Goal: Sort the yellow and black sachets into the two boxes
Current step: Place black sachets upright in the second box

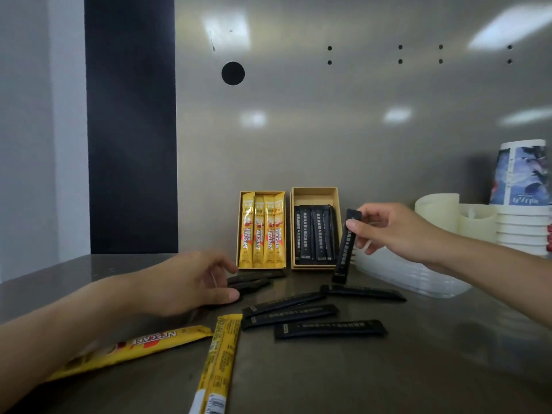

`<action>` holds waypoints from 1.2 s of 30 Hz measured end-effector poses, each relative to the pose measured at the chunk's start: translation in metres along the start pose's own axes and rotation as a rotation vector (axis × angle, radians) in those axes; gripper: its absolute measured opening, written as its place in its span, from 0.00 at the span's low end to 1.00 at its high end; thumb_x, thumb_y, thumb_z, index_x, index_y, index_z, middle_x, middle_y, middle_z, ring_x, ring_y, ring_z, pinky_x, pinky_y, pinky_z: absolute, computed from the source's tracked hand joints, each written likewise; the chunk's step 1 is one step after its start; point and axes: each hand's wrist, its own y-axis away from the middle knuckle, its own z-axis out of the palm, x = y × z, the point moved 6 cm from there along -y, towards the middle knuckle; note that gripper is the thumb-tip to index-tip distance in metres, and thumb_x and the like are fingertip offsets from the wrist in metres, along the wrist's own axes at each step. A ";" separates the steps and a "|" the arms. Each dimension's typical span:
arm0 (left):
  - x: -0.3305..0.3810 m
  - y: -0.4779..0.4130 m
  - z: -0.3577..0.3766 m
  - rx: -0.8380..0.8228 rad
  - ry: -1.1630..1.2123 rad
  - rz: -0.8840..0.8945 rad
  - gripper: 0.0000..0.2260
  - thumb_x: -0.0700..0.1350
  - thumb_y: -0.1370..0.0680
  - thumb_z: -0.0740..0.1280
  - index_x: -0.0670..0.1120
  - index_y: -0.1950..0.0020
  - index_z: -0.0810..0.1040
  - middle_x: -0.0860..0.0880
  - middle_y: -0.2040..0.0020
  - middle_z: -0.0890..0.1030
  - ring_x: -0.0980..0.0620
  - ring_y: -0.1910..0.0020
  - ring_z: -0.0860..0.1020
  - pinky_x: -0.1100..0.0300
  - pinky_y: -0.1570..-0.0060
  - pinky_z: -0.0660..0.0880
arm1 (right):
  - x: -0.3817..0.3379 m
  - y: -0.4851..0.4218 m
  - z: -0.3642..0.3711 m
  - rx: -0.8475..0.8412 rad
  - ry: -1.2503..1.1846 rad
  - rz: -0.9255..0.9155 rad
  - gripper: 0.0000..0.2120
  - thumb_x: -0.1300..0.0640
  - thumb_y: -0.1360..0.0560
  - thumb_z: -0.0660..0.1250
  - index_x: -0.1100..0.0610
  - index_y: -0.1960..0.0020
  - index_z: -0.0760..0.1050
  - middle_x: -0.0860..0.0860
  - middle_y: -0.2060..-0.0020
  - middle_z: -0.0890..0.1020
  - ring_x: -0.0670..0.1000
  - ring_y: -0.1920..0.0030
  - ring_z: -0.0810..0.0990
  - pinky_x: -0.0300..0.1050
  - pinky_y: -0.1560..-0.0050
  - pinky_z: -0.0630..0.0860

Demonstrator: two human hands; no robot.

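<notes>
Sachets half sorted on a steel counter (418, 369): we pinch one black sachet (346, 249) near its top end in our right hand (388, 231), fingers (352, 227) closed on it, so it hangs almost upright just at 3 o'clock of the black-sachet box (315, 192). Our left hand (185, 282), fingers loosely spread and holding nothing we can see, rests over two loose black sachets (254, 280) at 6 o'clock of the yellow-sachet box (262, 193). Four more black sachets (328, 328) and two yellow sachets (221, 363) lie loose. These sticks look light, thin and slick, bending easily; a pinch near one end seems enough.
</notes>
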 end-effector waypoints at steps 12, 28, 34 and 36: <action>0.002 0.000 0.006 -0.021 -0.050 0.068 0.09 0.54 0.21 0.67 0.63 0.41 0.74 0.61 0.47 0.80 0.65 0.48 0.78 0.64 0.45 0.77 | -0.001 -0.001 0.006 0.063 -0.011 -0.070 0.14 0.57 0.21 0.70 0.52 0.37 0.71 0.52 0.57 0.86 0.48 0.60 0.86 0.39 0.60 0.80; 0.024 0.007 -0.002 0.178 0.029 0.184 0.05 0.52 0.16 0.58 0.56 0.50 0.71 0.51 0.61 0.79 0.60 0.65 0.77 0.57 0.63 0.76 | -0.023 -0.004 0.024 0.055 0.163 -0.187 0.15 0.57 0.21 0.69 0.52 0.36 0.71 0.48 0.55 0.85 0.45 0.58 0.86 0.39 0.53 0.82; 0.028 0.009 -0.002 0.204 -0.083 0.185 0.05 0.55 0.17 0.56 0.59 0.51 0.68 0.52 0.61 0.78 0.60 0.67 0.74 0.60 0.67 0.72 | -0.038 -0.032 0.023 0.103 0.273 -0.189 0.13 0.58 0.20 0.68 0.54 0.37 0.71 0.49 0.53 0.84 0.44 0.57 0.85 0.35 0.56 0.79; 0.027 0.010 -0.005 0.210 -0.085 0.181 0.05 0.55 0.17 0.56 0.59 0.50 0.68 0.53 0.60 0.78 0.57 0.66 0.75 0.60 0.66 0.74 | -0.038 -0.042 0.024 0.128 0.293 -0.172 0.13 0.58 0.20 0.68 0.54 0.37 0.71 0.49 0.52 0.83 0.44 0.57 0.84 0.34 0.58 0.77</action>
